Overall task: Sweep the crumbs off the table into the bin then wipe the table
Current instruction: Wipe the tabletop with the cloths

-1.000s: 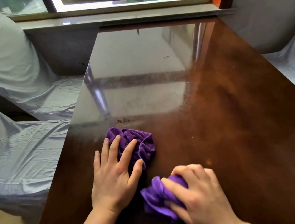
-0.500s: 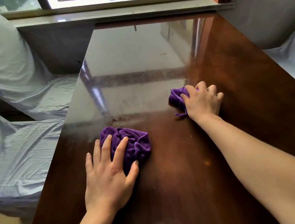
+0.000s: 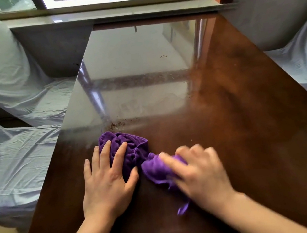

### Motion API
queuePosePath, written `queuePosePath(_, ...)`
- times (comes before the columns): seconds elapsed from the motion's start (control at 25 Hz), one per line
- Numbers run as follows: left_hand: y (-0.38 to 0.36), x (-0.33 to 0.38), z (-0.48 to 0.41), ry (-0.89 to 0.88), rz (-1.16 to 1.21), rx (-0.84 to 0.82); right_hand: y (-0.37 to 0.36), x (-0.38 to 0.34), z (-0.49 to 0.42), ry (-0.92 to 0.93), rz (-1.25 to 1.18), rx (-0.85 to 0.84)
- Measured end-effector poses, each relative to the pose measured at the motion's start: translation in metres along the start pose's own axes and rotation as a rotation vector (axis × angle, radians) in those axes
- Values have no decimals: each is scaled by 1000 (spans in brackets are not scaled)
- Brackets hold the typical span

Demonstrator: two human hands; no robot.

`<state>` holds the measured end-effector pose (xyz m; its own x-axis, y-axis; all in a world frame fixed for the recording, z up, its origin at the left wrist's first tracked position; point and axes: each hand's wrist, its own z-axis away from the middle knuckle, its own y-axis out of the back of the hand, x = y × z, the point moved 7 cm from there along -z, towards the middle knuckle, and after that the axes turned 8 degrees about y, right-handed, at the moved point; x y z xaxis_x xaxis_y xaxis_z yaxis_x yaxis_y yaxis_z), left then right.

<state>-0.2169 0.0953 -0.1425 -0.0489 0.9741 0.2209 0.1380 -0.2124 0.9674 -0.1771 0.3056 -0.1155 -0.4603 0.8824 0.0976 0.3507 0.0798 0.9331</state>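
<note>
Glossy wooden table (image 3: pixel 241 122) shows you mid-wipe: your left hand (image 3: pixel 107 183) lies flat on one purple cloth (image 3: pixel 129 146), your right hand (image 3: pixel 201 175) grips another (image 3: pixel 155 169), crumbs (image 3: pixel 117 124) remain just beyond

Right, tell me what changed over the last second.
The right hand swept its purple cloth out across the table, then drew it back beside the left hand. The left hand stayed flat on the other purple cloth, and the crumbs beyond it stayed put.
</note>
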Motion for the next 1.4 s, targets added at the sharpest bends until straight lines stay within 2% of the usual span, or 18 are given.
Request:
queuePosePath(0.08,1,-1,-1,3,13,-2,1,48,-23,-183,90,-76)
queuePosePath(0.16,2,0,-1,0,28,1,-1,62,-33,-303,68,-110)
queuePosePath(0.24,4,1,0,-3,43,7,1,32,-30,-261,8,-89)
queuePosePath(0.48,13,0,3,-8,129,38,21,-107,24,23,-311,-19)
queuePosePath(0.6,18,4,8,-26,117,103,30,-94,42,106,-250,79)
queuePosePath(0.68,20,2,6,-6,105,134,22,-37,29,-18,-152,27)
queuePosePath(0.76,21,-1,7,11,90,165,10,24,1,-262,-92,-20)
queuePosePath(0.84,23,-5,8,33,78,215,-2,55,-41,-425,-183,17)
queuePosePath(0.88,25,-8,8,65,77,235,-10,58,-66,-443,-269,52)
queuePosePath(1.0,26,-17,6,171,77,248,-36,33,-147,-299,-434,92)
queuePosePath(1.12,25,-19,5,167,68,248,-64,-18,-204,-46,-312,-85)
queuePosePath(1.2,22,-20,2,147,124,236,-74,-29,-209,35,-221,-154)
queuePosePath(1.28,20,-21,1,116,252,209,-67,-16,-192,23,-166,-110)
queuePosePath(1.4,21,-22,2,86,397,177,-44,18,-125,-107,-81,-119)
